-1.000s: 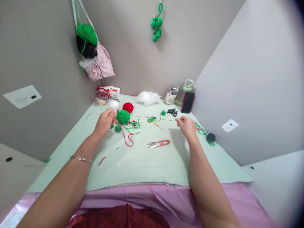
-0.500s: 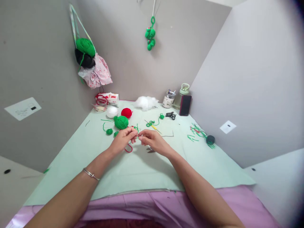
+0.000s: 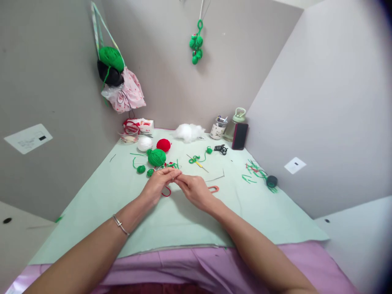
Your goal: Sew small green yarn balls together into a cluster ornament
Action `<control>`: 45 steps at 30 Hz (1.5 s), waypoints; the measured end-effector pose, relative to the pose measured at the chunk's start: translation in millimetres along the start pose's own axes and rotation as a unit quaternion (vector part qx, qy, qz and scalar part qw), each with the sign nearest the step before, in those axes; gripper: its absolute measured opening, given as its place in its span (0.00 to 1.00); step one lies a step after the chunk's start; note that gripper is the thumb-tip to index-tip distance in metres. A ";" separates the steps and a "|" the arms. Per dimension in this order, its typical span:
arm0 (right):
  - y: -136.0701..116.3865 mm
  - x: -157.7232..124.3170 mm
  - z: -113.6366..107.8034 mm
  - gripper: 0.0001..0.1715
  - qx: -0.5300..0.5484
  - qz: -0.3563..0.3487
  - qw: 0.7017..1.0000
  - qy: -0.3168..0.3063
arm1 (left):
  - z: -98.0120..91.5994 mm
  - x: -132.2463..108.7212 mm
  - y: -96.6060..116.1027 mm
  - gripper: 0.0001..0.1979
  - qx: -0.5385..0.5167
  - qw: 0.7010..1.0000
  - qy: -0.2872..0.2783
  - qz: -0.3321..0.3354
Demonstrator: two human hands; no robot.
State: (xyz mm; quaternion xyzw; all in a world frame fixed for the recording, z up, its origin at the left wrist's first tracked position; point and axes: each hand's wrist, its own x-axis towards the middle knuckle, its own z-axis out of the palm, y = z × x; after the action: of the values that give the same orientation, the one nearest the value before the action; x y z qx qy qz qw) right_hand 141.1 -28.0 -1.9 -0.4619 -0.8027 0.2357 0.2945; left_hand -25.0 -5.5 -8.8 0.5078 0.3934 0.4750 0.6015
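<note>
My left hand (image 3: pixel 158 183) and my right hand (image 3: pixel 194 189) meet above the middle of the table, thumbs and fingers pinched together at the tips. Whatever lies between the fingertips is too small and covered to make out. A loop of red yarn (image 3: pixel 166 192) shows just below my left hand, its other end hidden. Beyond that hand are a large green yarn ball (image 3: pixel 157 157), small green balls (image 3: pixel 141 169) and small red-and-green pieces (image 3: pixel 170 165). An orange handle (image 3: pixel 214 189) sticks out from behind my right hand; a yellow-handled crochet hook (image 3: pixel 199 164) lies farther back.
White stuffing (image 3: pixel 189 132), a pen cup (image 3: pixel 218 129), a bottle (image 3: pixel 238 118) and a phone (image 3: pixel 239 136) line the back. Red (image 3: pixel 163 145) and white yarn balls (image 3: pixel 145 143) sit left. Green scraps (image 3: pixel 251 171) and a black roll (image 3: pixel 271 181) lie right.
My hands have drawn together, so the thin dark-reddish strand seen between them is covered. My right hand has turned and shifted slightly left and down; the orange handle now shows, the dark blades no longer.
</note>
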 end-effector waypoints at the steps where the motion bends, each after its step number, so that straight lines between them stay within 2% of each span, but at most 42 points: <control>1: -0.3 -0.8 -0.3 0.16 -0.024 -0.006 1.000 -0.003 | -0.5 0.1 -1.2 0.12 0.054 0.998 0.016 0.037; 3: 0.3 -1.1 -4.5 0.16 -0.047 0.000 0.999 -0.005 | -2.2 0.4 -4.2 0.10 0.171 0.976 0.039 0.127; 5: 2.5 -0.1 -11.0 0.15 -0.058 0.015 0.998 0.002 | -4.5 0.8 -7.6 0.11 0.266 0.943 0.027 0.197; 8: 8.3 2.3 -19.4 0.14 -0.070 0.028 0.997 0.013 | -7.3 1.3 -12.5 0.12 0.355 0.908 -0.035 0.219; 10: 12.7 3.5 -22.3 0.14 -0.066 0.028 0.997 0.011 | -8.1 1.4 -14.4 0.12 0.375 0.902 -0.071 0.202; 13: 17.5 4.4 -22.6 0.12 -0.048 0.033 0.998 0.012 | -8.1 2.0 -14.0 0.09 0.350 0.916 -0.071 0.185; 17: 17.4 4.7 -20.1 0.12 -0.012 0.032 0.999 0.013 | -6.4 3.5 -10.7 0.08 0.289 0.942 0.007 0.169; 22: 15.7 5.2 -18.9 0.13 0.049 0.047 0.998 -0.001 | -3.9 5.2 -9.9 0.11 0.241 0.960 0.040 0.136; 25: 18.0 5.5 -18.5 0.12 0.069 0.060 0.996 -0.007 | -4.2 6.3 -10.0 0.13 0.225 0.966 0.039 0.124; 31: 19.9 5.4 -16.7 0.14 0.092 0.061 0.994 -0.017 | -3.0 4.1 -5.6 0.13 0.142 0.986 -0.018 0.087; 38: 14.2 5.2 -23.6 0.13 0.057 0.067 0.996 0.000 | -4.8 3.6 2.6 0.12 0.157 0.981 0.011 0.113; 45: 9.6 6.5 -32.1 0.14 0.078 0.066 0.994 0.035 | -17.3 9.7 8.8 0.14 0.079 0.992 0.020 0.100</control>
State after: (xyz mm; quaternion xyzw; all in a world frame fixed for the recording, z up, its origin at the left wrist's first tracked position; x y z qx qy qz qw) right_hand 166.4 -14.4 16.5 -0.4976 -0.7390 0.3001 0.3408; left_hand -40.7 8.4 -3.1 0.5806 0.3891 0.5104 0.5010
